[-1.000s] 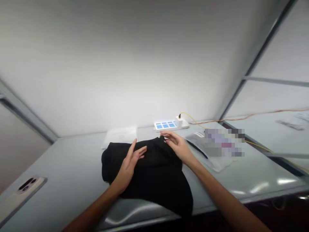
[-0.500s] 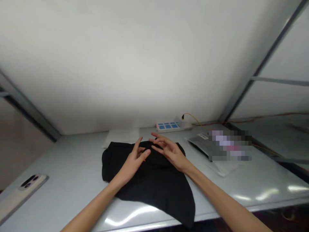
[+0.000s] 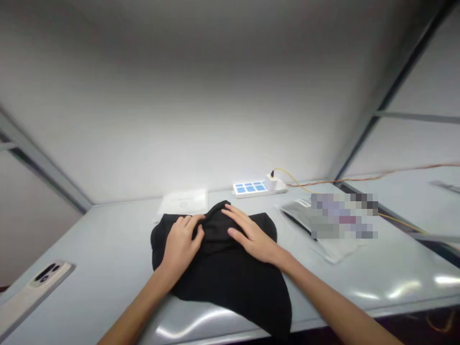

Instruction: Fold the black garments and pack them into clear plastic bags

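Note:
A piece of black cloth (image 3: 233, 278), perhaps a garment, lies partly folded on the table; its lower right corner hangs over the front edge. My left hand (image 3: 181, 242) is on the left part of it, fingers curled round a raised fold near the top. On the right, my right hand (image 3: 253, 237) rests on the cloth with its fingers stretched out and the thumb apart. The fold runs up between both hands to a small peak beside my right fingertips. What kind of garment it is, I cannot make out.
Behind the cloth lies a flat white packet (image 3: 183, 201). A white power strip (image 3: 249, 188) with a plugged-in adapter stands by the wall. Plastic-bagged packages (image 3: 300, 215), partly blurred, lie at the right. A phone (image 3: 36, 292) sits at the left edge of the table (image 3: 104, 268).
Both hands have come down onto the cloth from just above it. My left fingers have curled round the fabric, and a fold now rises at the cloth's top edge.

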The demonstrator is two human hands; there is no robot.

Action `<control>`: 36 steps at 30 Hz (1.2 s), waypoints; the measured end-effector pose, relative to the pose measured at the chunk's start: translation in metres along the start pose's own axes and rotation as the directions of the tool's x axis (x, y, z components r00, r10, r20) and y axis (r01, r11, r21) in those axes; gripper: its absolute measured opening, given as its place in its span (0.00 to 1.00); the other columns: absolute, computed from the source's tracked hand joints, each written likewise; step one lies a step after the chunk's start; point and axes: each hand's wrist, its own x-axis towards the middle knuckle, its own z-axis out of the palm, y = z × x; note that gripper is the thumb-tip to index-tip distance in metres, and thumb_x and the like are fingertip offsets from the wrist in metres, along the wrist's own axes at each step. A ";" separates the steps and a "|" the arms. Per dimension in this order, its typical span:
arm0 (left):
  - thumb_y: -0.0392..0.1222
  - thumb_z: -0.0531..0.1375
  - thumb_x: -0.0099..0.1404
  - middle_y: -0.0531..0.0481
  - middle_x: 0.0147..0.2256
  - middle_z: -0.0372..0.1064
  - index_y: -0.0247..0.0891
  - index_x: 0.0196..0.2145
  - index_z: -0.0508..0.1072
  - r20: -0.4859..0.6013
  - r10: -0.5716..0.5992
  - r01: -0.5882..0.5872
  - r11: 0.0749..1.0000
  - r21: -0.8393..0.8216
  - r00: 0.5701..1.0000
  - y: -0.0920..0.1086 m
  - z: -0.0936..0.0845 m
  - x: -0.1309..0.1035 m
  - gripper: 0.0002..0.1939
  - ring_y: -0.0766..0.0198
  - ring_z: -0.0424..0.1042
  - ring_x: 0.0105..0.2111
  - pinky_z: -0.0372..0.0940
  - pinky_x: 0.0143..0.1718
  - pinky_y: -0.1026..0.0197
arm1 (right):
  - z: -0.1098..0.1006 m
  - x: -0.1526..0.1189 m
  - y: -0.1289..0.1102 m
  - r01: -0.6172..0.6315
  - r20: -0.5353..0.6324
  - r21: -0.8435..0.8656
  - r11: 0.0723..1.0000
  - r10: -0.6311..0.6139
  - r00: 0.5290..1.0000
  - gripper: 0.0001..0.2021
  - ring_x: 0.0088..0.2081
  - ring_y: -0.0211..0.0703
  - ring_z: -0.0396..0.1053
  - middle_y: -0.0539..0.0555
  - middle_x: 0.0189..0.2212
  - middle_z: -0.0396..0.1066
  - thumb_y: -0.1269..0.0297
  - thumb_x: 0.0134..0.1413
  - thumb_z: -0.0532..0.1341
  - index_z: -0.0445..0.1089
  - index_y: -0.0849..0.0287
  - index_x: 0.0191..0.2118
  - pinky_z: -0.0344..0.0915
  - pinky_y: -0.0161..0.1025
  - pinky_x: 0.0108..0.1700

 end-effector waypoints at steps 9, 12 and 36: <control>0.22 0.50 0.65 0.39 0.57 0.69 0.37 0.60 0.70 0.048 0.443 -0.428 0.824 0.371 0.895 -0.004 0.018 -0.016 0.29 0.51 0.67 0.56 0.67 0.52 0.51 | 0.004 -0.002 0.002 -0.154 -0.028 -0.329 0.932 0.154 0.988 0.54 0.69 0.64 0.54 0.67 0.69 0.55 0.48 0.47 0.72 0.46 0.55 0.74 0.51 0.62 0.68; 0.25 0.52 0.66 0.39 0.54 0.73 0.34 0.57 0.73 0.051 0.495 -0.462 0.761 0.455 0.867 0.009 0.018 -0.025 0.25 0.49 0.70 0.54 0.64 0.53 0.48 | 0.004 -0.003 0.001 -0.108 0.009 -0.398 0.911 0.122 0.992 0.46 0.64 0.62 0.62 0.64 0.64 0.64 0.54 0.49 0.71 0.53 0.52 0.71 0.46 0.67 0.68; 0.56 0.69 0.58 0.44 0.49 0.76 0.39 0.55 0.71 -0.368 -0.609 0.376 0.757 -0.535 0.702 0.042 -0.041 -0.080 0.32 0.50 0.77 0.50 0.72 0.52 0.52 | -0.008 -0.013 -0.017 0.197 -0.291 -0.067 0.978 -0.208 0.934 0.19 0.51 0.51 0.70 0.57 0.49 0.72 0.56 0.70 0.49 0.63 0.53 0.60 0.65 0.51 0.55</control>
